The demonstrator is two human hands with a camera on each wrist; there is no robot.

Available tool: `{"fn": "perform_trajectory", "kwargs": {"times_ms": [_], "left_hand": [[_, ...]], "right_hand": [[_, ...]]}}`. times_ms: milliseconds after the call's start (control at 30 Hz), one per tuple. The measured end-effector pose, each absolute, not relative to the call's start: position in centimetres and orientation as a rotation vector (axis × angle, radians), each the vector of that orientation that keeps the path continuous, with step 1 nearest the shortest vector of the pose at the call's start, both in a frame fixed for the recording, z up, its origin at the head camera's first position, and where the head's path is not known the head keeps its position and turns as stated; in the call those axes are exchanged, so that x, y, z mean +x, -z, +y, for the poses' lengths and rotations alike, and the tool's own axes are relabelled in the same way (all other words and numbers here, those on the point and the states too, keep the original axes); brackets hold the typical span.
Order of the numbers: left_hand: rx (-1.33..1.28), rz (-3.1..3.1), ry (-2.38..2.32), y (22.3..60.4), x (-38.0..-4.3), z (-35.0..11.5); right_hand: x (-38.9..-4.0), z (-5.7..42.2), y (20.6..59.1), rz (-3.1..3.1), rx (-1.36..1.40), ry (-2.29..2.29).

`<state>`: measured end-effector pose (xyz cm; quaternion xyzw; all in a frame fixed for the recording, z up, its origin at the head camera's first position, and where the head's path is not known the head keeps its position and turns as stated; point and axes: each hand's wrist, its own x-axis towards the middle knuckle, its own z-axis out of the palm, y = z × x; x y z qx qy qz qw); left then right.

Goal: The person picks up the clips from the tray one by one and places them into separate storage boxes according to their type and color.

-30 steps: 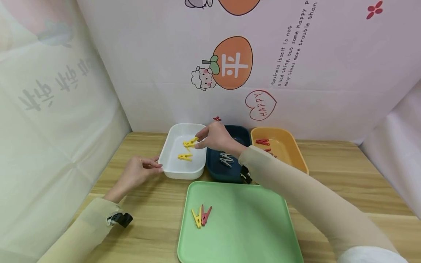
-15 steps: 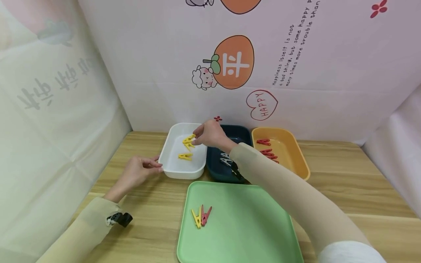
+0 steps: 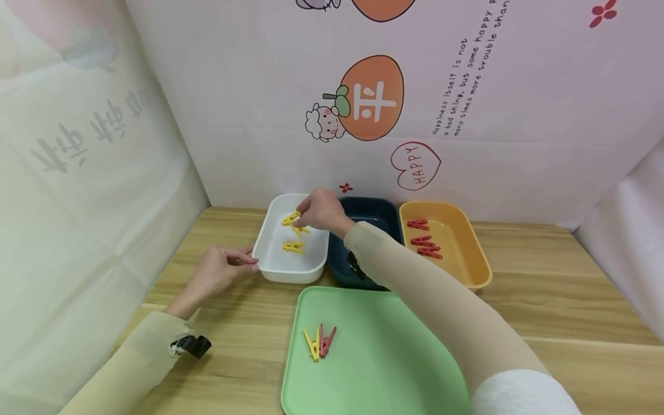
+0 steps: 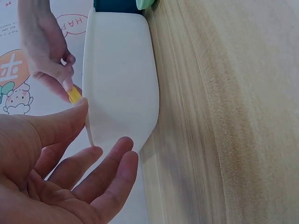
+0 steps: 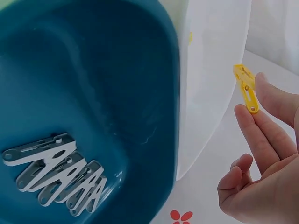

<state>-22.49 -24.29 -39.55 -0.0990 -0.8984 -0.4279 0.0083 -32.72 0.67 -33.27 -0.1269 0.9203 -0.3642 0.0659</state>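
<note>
My right hand point(image 3: 325, 211) pinches a yellow clothespin point(image 5: 248, 91) between thumb and fingertips, over the back part of the white tray point(image 3: 277, 259). Under and in front of it, inside that tray, lie more yellow clothespins point(image 3: 293, 247). At the tray's front left corner, my left hand point(image 3: 218, 272) holds the rim, its thumb point(image 4: 74, 116) at the edge and its other fingers bent beside the wall. On the green tray point(image 3: 384, 357) a yellow clothespin point(image 3: 313, 346) and a red clothespin point(image 3: 326, 341) lie side by side.
Right of the white tray stands a dark blue tray point(image 5: 140, 93) with several grey-white clothespins point(image 5: 60, 163). Beyond it, an orange tray point(image 3: 461, 248) holds red clothespins point(image 3: 421, 240). A printed cloth point(image 3: 259, 104) rises directly behind the trays.
My right hand has shifted left over the white tray with the yellow clothespin between its fingers. Its forearm has swung left, uncovering the red clothespins. My left hand stays at the corner.
</note>
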Motion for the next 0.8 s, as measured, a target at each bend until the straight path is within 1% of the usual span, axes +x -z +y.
{"fn": "perform_trajectory", "kwargs": {"times_ms": [433,633,800], "left_hand": [[-0.306,-2.818,1.333,39.8,-22.5,-24.4],[-0.324,-2.795,1.354,39.6,-22.5,-24.3],[-0.330,-2.787,1.361,39.6,-22.6,-24.3]], "right_hand": [[-33.0,-0.6,34.5,2.809,-0.277,1.043],[-33.0,-1.3,34.3,2.861,-0.312,0.942],[-33.0,-0.5,33.6,2.802,-0.347,0.895]]}}
